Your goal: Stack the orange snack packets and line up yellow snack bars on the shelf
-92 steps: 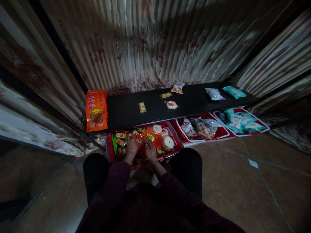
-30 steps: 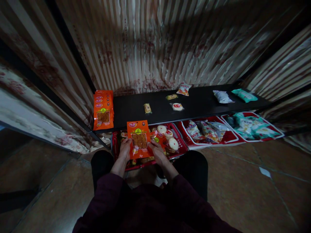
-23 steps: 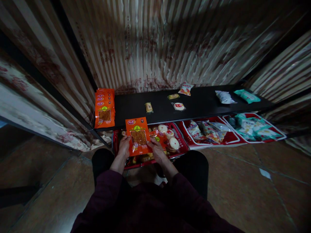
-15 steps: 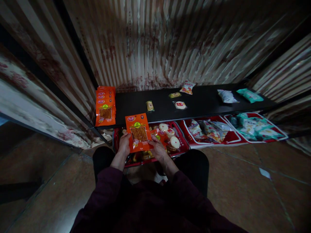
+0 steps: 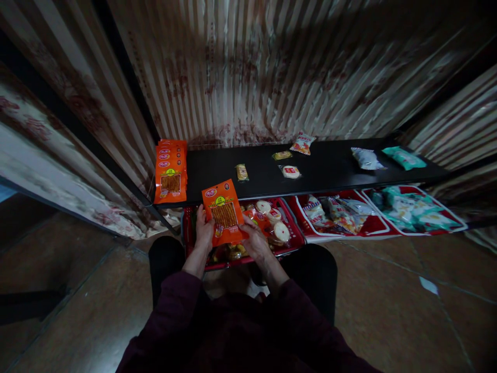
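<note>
An orange snack packet (image 5: 223, 213), with brown sticks showing through its window, is held up in front of me. My left hand (image 5: 203, 231) grips its lower left edge, and my right hand (image 5: 254, 238) has the lower right edge between thumb and fingers. Below it is a red basket (image 5: 295, 235) with round wrapped crackers (image 5: 280, 231) and other packets inside, partly hidden by my hands. At the shelf's left end lies an overlapping stack of matching orange packets (image 5: 171, 176).
On the black shelf (image 5: 217, 155) lie small yellow packets (image 5: 241, 172), a wrapped cracker (image 5: 290, 172), a red-white bag (image 5: 303, 143), a silver-grey bag (image 5: 367, 158) and a green packet (image 5: 404, 157). Two more red baskets (image 5: 384, 224) of snacks sit to the right. A black post (image 5: 130, 77) stands left.
The held packet has tilted, its top leaning left, and its lower part has shifted slightly right. My left hand's grip has changed, its fingers now reaching higher along the edge. The view has shifted slightly.
</note>
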